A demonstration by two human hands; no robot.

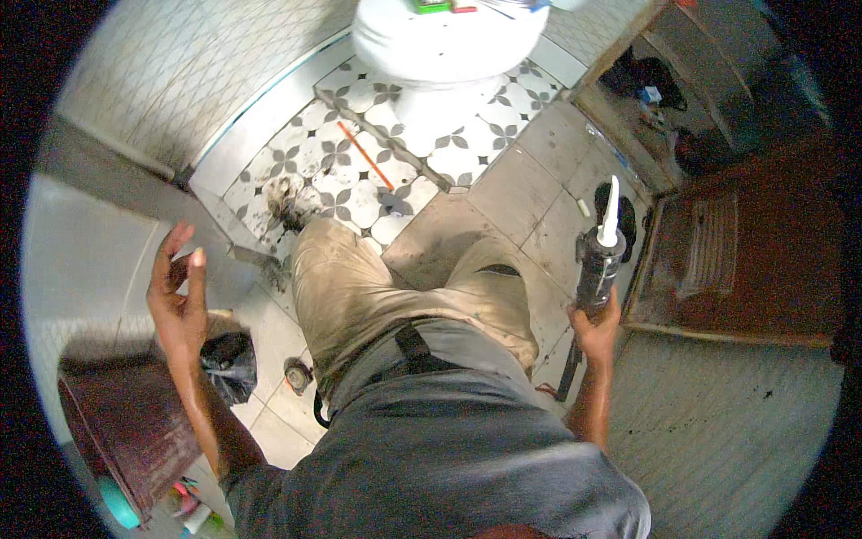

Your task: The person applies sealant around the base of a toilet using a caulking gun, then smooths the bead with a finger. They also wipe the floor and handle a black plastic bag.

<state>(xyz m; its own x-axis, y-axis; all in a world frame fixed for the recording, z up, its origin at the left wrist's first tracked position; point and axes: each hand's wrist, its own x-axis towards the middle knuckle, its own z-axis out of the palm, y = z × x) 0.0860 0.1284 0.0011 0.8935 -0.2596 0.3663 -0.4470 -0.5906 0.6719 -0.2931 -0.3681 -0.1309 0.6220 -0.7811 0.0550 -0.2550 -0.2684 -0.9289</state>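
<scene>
My left hand, left of the patterned floor, is released: fingers loosely bent, nothing in the grip. My right hand, right of the patterned floor, grasps the sealant gun, with the white nozzle ahead of my knuckles.

Hazards, left to right:
- Dark smear, left part of the patterned floor: may spread if stepped in.
- Orange stick, on the patterned floor: may slide or snap underfoot.
- Sealant gun: may ooze if the trigger is left under pressure; the white nozzle may bend if swung against the brown panel, farther right of the patterned floor.

Limits of view, left to right:
- Bucket, left of the patterned floor: contents not visible.
- White pedestal, at the far edge of the patterned floor: top cut off and washed out by glare; type uncertain.
- Trigger: hidden by my right hand; I cannot tell whether it is pressed.
- Black object behind the white nozzle: cannot be identified.
</scene>
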